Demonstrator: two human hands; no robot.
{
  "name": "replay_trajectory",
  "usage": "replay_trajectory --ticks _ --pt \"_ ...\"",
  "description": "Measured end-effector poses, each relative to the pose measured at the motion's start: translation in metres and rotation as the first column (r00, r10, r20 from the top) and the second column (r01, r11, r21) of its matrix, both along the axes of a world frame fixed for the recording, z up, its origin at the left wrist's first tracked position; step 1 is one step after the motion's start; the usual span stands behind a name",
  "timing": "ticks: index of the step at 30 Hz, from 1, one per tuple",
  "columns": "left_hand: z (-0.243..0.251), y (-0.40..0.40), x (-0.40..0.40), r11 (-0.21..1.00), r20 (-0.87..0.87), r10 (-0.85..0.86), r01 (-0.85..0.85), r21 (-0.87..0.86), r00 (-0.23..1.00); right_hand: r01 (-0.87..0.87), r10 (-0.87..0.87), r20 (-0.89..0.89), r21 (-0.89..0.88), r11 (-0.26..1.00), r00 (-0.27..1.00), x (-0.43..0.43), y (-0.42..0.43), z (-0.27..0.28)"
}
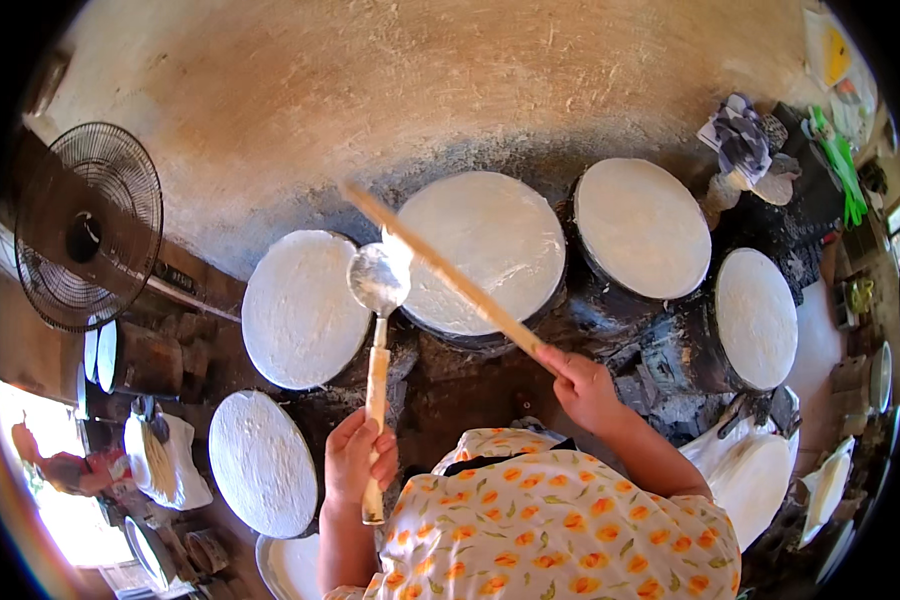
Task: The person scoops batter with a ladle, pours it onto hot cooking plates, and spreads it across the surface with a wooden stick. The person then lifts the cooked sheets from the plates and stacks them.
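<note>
My left hand (360,457) grips the pale handle of a metal ladle (376,281), its bowl pointing away from me. In my right hand (583,386) is the near end of a long flat wooden stick (465,283), slanting up to the left past the ladle. Bright white matter shows beside the bowl, near the stick; whether stick and bowl touch I cannot tell. Beneath the stick lies a large round white top (487,232) on a dark drum-like stove. Left of the ladle is another white round top (304,307).
More white round tops stand right (641,225), far right (757,319) and lower left (262,465). A stack of thin white rounds (750,480) lies lower right. A standing fan (86,225) is at left, bundled cloth (742,142) upper right. Another person (75,472) is at far left.
</note>
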State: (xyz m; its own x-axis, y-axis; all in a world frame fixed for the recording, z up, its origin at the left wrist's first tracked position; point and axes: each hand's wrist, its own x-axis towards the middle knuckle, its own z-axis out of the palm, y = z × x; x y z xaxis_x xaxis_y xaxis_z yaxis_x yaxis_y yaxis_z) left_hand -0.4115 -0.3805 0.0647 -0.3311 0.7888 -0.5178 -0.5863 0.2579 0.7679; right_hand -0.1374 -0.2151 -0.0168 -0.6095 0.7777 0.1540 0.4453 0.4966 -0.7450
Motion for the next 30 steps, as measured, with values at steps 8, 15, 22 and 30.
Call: replay_trajectory --ticks 8,15,22,30 --pt "-0.005 0.009 0.01 0.957 0.51 -0.162 0.009 0.29 0.844 0.227 -0.244 -0.173 -0.109 0.968 0.954 0.003 0.036 -0.123" --pt "0.004 -0.038 0.013 0.764 0.535 0.04 -0.371 0.527 0.844 -0.174 0.19 0.034 -0.269 0.947 0.981 -0.008 0.04 -0.1" --pt "0.025 -0.102 0.034 0.524 0.506 0.448 -0.675 0.519 0.737 -0.001 0.001 -0.003 -0.111 0.994 1.0 -0.014 0.119 -0.122" --pt "0.036 -0.271 0.051 0.241 0.127 0.864 -0.622 0.745 0.487 -0.311 0.355 0.096 -0.314 0.897 0.93 -0.036 0.022 -0.077"
